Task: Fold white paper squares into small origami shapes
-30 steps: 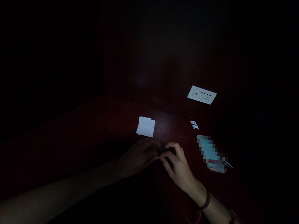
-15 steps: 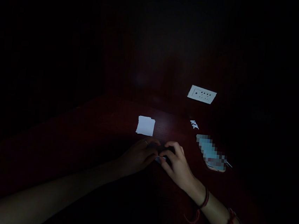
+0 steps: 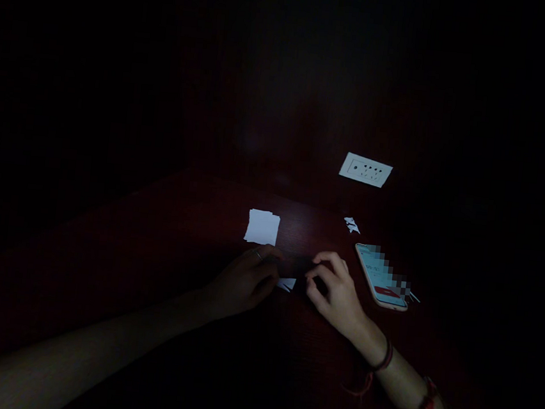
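Note:
In the head view, a small piece of white paper [image 3: 287,283] with a dark slit across it shows between my two hands, low over the dark red table [image 3: 193,222]. My left hand [image 3: 248,282], with a ring on one finger, is curled in shadow, thumb and fingertips at the paper's left edge. To the right of the paper, apart from it, is my right hand [image 3: 334,294]. Its fingers are bent and spread, and nothing shows between them. Just beyond my left hand lies a stack of square white paper sheets [image 3: 262,227], slightly uneven at the edges.
A phone [image 3: 381,279] with a lit, partly blurred screen lies right of my right hand, thin white strips [image 3: 414,296] beside it. Torn paper scraps [image 3: 352,225] lie farther back. A white socket plate [image 3: 366,170] is on the back wall. Surroundings are very dark.
My right hand has moved right, away from the paper, and my left hand slightly left. More of the paper piece shows between them. The view has shifted a little.

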A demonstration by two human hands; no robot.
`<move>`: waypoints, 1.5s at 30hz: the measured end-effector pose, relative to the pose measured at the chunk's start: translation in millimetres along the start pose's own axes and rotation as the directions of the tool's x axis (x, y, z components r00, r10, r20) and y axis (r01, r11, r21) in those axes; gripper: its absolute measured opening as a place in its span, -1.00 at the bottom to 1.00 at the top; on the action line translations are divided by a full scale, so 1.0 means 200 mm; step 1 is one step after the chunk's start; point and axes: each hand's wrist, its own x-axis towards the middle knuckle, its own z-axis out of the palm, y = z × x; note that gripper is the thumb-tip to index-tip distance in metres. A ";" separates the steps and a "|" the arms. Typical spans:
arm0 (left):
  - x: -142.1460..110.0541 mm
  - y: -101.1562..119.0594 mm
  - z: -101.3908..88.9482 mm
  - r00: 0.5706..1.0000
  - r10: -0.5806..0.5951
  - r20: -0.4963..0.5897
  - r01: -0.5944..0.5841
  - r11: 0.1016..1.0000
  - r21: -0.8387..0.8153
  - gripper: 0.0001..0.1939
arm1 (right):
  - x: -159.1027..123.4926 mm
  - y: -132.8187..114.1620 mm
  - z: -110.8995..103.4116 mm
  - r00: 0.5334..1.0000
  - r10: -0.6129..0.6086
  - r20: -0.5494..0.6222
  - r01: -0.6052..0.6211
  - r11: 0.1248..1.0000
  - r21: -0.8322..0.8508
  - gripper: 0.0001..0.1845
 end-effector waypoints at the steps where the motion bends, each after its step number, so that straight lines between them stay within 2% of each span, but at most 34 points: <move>1: -0.01 -0.01 0.00 1.000 -0.008 -0.006 0.008 1.000 -0.001 -0.88 | 0.00 0.01 0.00 1.000 0.022 -0.011 -0.022 1.000 0.004 -0.89; 4: -0.02 -0.02 0.01 1.000 -0.025 -0.017 0.025 1.000 -0.010 -0.89 | -0.01 0.03 -0.01 0.998 0.045 -0.035 -0.043 0.998 0.042 -0.88; 9: 0.00 0.01 0.01 1.000 -0.019 -0.019 0.018 0.999 -0.046 -0.90 | -0.01 -0.01 0.02 0.999 -0.007 0.047 0.002 0.994 0.112 -0.88; 20: 0.03 0.05 0.00 1.000 0.016 -0.001 -0.016 0.999 -0.047 -0.90 | 0.01 -0.07 0.03 0.996 -0.069 0.055 0.064 0.995 0.074 -0.87; 29: 0.02 0.04 0.00 0.999 -0.020 -0.030 0.018 0.997 -0.069 -0.89 | 0.01 -0.09 0.02 1.000 -0.007 0.020 0.003 0.979 0.204 -0.88; 36: 0.02 0.06 -0.01 0.999 -0.034 -0.015 0.033 0.997 -0.069 -0.88 | 0.01 -0.10 0.02 0.999 -0.031 0.015 0.027 0.980 0.195 -0.90; 40: 0.04 0.07 0.00 1.000 0.000 -0.001 0.000 0.997 -0.077 -0.92 | 0.01 -0.10 0.02 0.998 -0.049 0.032 0.042 0.981 0.188 -0.91; 45: 0.04 0.09 -0.03 1.000 0.013 0.010 -0.012 0.996 -0.092 -0.88 | 0.02 -0.11 0.02 0.998 -0.021 0.067 0.006 0.976 0.219 -0.90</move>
